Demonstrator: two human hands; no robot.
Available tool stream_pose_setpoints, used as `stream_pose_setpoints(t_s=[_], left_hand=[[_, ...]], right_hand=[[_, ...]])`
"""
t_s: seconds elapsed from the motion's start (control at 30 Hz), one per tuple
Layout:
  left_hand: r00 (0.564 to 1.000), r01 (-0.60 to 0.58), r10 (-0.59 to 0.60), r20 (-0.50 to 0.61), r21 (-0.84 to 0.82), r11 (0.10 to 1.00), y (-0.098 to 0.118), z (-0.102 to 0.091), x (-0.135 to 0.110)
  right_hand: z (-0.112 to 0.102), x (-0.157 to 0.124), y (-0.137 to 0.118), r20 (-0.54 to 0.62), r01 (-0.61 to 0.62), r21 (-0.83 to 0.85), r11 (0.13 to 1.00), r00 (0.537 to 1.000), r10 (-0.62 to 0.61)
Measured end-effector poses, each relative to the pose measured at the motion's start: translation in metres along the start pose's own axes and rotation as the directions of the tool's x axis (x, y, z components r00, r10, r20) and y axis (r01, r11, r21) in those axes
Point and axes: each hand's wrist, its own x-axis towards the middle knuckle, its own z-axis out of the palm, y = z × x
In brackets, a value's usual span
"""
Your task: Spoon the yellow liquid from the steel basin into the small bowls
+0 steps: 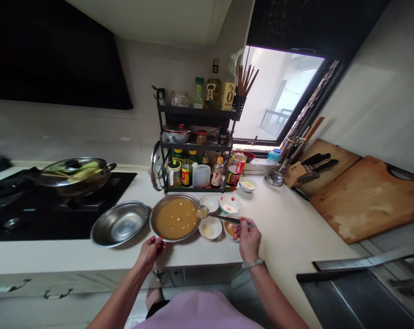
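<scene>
While the left hand point(152, 250) pinches the near-left rim of a steel bowl point(151, 222), thumb up top, the right hand point(248, 238) is wrapped round the dark handle of a ladle point(223, 218). Ladle lies low, nearly level; its head sits at the bowl's right edge, some liquid in it. Can't tell from here if it touches the rim. Bowl itself is on the white counter point(282, 228), holding brown liquid point(175, 219) with pale bits floating.

Four small bowls sit right of it: a white one point(208, 202) at the back, a red-patterned one point(234, 202) beside that, a front one point(210, 237) with pale residue, and one with brownish contents, partly hidden under the right hand. A second steel basin point(119, 224) sits just left, next to the stove point(129, 180), where a glass-lidded pan point(75, 185) stands. Black rack point(196, 147) of bottles and jars behind; knife block point(296, 174) and cutting boards point(364, 196) off right.
</scene>
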Motion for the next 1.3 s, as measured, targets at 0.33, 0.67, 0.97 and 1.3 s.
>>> stream_pose_setpoints(t_s=[0.33, 0.67, 0.97, 1.3], left_hand=[[1.000, -0.007, 0.006, -0.028, -0.028, 1.000, -0.001, 0.001, 0.000], [1.000, -0.001, 0.001, 0.006, -0.032, 0.999, -0.005, -0.004, 0.005], [0.998, 0.038, -0.039, -0.042, -0.012, 0.999, 0.002, 0.000, 0.001], [1.000, 0.017, -0.019, -0.019, -0.090, 0.996, -0.006, -0.004, 0.008]], right_hand=[[0.013, -0.024, 0.013, 0.475, 0.528, -0.070, 0.846, 0.764, -0.437], [-0.091, -0.013, -0.001, 0.103, 0.358, -0.445, 0.821, 0.931, -0.350], [-0.108, -0.020, 0.023, -0.149, 0.034, -0.280, 0.960, 0.986, -0.078], [-0.121, -0.008, 0.016, -0.279, -0.008, -0.132, 0.991, 0.960, -0.030]])
